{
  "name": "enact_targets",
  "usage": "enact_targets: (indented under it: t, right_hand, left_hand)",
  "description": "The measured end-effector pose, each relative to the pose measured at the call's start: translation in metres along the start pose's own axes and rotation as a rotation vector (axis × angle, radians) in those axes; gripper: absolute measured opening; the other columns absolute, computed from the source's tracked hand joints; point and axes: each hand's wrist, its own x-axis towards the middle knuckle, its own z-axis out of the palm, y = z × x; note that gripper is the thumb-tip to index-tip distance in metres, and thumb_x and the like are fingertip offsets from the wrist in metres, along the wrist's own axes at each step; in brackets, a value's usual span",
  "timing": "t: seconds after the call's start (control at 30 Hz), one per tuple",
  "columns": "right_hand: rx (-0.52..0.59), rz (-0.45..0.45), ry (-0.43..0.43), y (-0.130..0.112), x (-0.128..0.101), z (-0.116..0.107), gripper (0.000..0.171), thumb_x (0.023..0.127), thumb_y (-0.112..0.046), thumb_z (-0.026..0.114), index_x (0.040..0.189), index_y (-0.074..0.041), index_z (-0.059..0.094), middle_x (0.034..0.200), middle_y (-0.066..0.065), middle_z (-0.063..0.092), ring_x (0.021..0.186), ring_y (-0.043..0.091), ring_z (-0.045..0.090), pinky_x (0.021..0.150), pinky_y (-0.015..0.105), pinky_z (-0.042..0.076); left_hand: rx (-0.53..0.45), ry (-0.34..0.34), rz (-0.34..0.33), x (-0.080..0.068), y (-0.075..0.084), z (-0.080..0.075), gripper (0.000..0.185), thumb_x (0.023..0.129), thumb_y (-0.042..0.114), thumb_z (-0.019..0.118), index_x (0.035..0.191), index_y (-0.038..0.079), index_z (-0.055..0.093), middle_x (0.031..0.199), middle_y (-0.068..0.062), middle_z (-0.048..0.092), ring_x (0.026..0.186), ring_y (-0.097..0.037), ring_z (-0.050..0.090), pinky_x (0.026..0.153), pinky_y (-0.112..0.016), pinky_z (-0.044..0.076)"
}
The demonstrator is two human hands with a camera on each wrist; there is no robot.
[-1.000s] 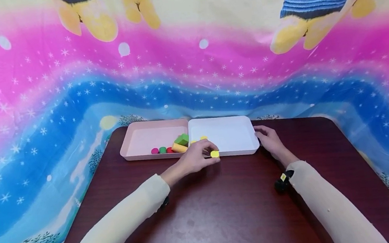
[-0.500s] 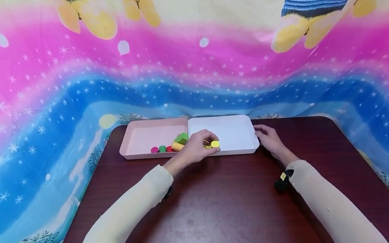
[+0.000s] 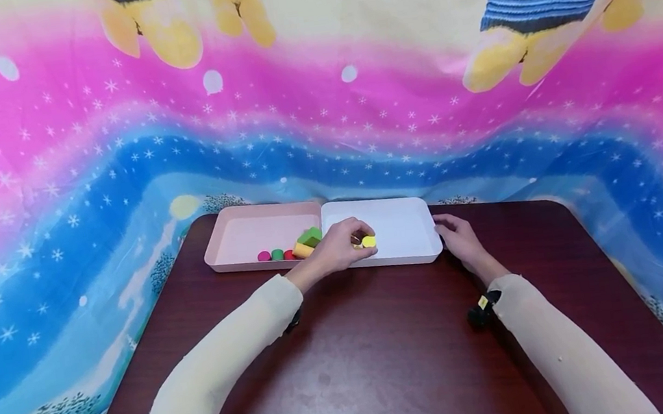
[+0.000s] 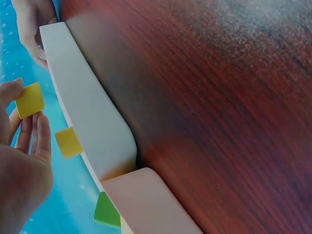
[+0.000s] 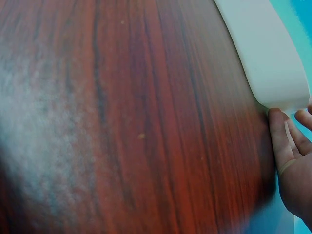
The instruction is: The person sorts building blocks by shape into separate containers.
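Observation:
My left hand (image 3: 355, 240) pinches a small yellow piece (image 3: 369, 241) between thumb and fingers, just above the floor of the white tray (image 3: 401, 216). In the left wrist view the same yellow piece (image 4: 30, 100) sits at my fingertips (image 4: 43, 127), with a second yellow piece (image 4: 68, 142) lying in the white tray (image 4: 92, 122) below it. My right hand (image 3: 451, 232) rests against the tray's right end. Its straight fingers (image 5: 282, 146) touch the tray corner (image 5: 273, 63) and hold nothing.
A pink tray (image 3: 242, 235) adjoins the white one on the left. It holds a green block (image 3: 310, 236), a yellow-orange block (image 3: 302, 249) and small pink, green and red cylinders (image 3: 276, 254). The dark wooden table (image 3: 375, 360) ends at a patterned cloth backdrop.
My left hand has carried the yellow piece from in front of the tray's near wall, up over it and into the white tray. The right hand has stayed at the tray's end.

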Motion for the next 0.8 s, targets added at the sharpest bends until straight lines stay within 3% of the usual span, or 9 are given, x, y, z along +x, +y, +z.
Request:
enact_targets:
  t: [0.57, 0.8]
  right_hand:
    - [-0.004, -0.016, -0.001, 0.0020, 0.0004, -0.0001, 0.048, 0.114, -0.026, 0.047, 0.158, -0.007, 0.049, 0.149, 0.021, 0.054, 0.127, 0.034, 0.058, 0.089, 0.025, 0.055]
    - [0.001, -0.011, -0.002, 0.0020, 0.0011, -0.0010, 0.048, 0.114, -0.026, 0.047, 0.157, -0.006, 0.049, 0.149, 0.021, 0.054, 0.127, 0.034, 0.058, 0.090, 0.028, 0.056]
  left_hand:
    - [0.024, -0.028, 0.003, 0.0066, -0.0028, 0.0092, 0.031, 0.094, 0.026, 0.084, 0.119, 0.012, 0.072, 0.113, 0.001, 0.067, 0.104, -0.011, 0.066, 0.095, -0.020, 0.057]
    - [0.021, -0.026, 0.042, 0.0085, -0.0052, 0.0086, 0.039, 0.094, 0.022, 0.083, 0.124, 0.000, 0.072, 0.117, -0.012, 0.069, 0.108, -0.025, 0.068, 0.100, -0.034, 0.058]
